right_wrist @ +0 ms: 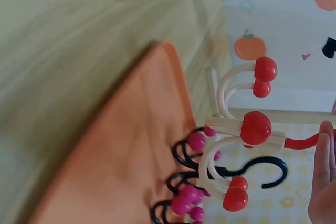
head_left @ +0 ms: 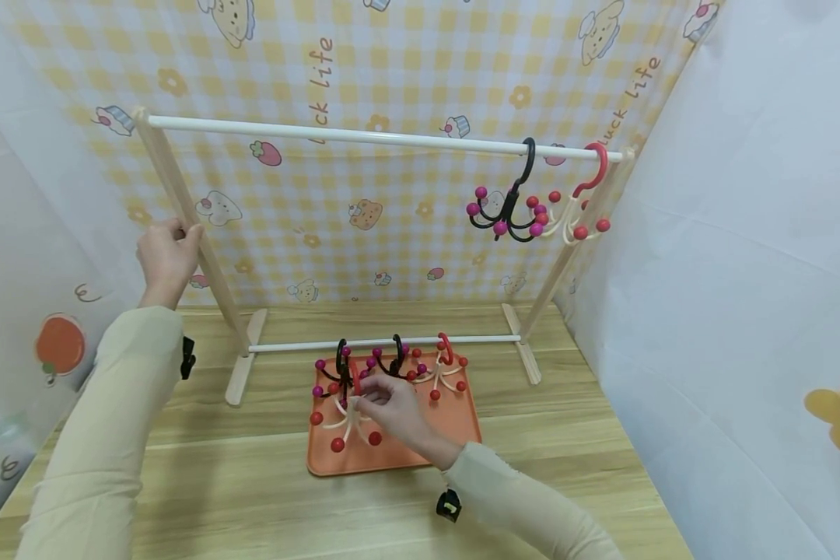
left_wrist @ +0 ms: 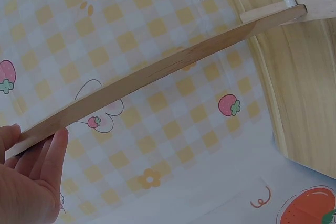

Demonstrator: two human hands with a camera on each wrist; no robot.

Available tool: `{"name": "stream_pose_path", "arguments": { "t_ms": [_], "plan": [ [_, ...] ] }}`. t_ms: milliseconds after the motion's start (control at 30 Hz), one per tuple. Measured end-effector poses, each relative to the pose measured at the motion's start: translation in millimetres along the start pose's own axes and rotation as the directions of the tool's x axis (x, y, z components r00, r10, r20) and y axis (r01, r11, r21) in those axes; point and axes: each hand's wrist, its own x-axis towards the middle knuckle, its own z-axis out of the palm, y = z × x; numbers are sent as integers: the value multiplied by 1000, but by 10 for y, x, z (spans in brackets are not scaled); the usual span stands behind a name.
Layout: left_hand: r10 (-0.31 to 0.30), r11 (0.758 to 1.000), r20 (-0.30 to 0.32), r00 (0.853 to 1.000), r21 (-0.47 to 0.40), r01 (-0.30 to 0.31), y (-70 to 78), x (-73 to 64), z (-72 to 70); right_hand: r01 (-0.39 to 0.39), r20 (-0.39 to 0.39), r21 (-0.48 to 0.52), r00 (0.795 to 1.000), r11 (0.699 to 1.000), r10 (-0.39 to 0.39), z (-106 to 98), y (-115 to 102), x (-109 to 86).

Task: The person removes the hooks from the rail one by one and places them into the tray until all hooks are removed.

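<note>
My left hand (head_left: pixel 166 258) grips the left wooden post (head_left: pixel 171 177) of a rack, thumb on one side and fingers on the other; the left wrist view shows this too. Over the front left of an orange tray (head_left: pixel 456 424), my right hand (head_left: pixel 397 412) pinches the red hook of a cream claw hanger (right_wrist: pixel 273 140). This hanger's curved arms end in red balls. Behind it on the tray are two black claw hangers (head_left: pixel 395 367) with magenta balls, partly hidden. Another cream claw hanger (head_left: pixel 439 372) with a red hook lies at the tray's back right.
A white top rail (head_left: pixel 364 137) spans the rack. From its right end hang a black claw hanger (head_left: pixel 508 208) and a cream claw hanger (head_left: pixel 571 208) with a red hook. A lower white bar (head_left: pixel 294 346) runs behind the tray. Patterned cloth (head_left: pixel 392 85) covers the back.
</note>
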Motion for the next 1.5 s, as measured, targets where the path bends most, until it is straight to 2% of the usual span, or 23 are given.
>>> {"name": "stream_pose_path", "arguments": {
  "t_ms": [300, 567, 900, 1133, 1333, 1500],
  "plan": [
    [-4, 1000, 7, 1000, -3, 4, -3, 0, 1, 51, -1, -24, 999, 998, -51, 172, 147, -49],
    [-4, 1000, 8, 1000, -14, 4, 16, -15, -9, 28, -41, 11, 999, 1000, -28, 276, 275, -61],
    [-11, 1000, 7, 1000, -13, 12, 28, -29, -17, 11, -72, -30, 997, 999, -13, 398, 338, -99],
    [28, 999, -23, 999, 16, -28, 18, -15, -4, 49, -73, -36, 996, 998, -52, 452, 372, -109],
    [31, 999, -22, 999, 8, -31, 20, -19, -5, 85, -74, -49, 993, 995, -89, 503, 584, -74],
    [19, 1000, -7, 1000, 5, -19, 15, -17, 1, 70, -69, -88, 995, 994, -76, 523, 735, -56]
  ]
}}
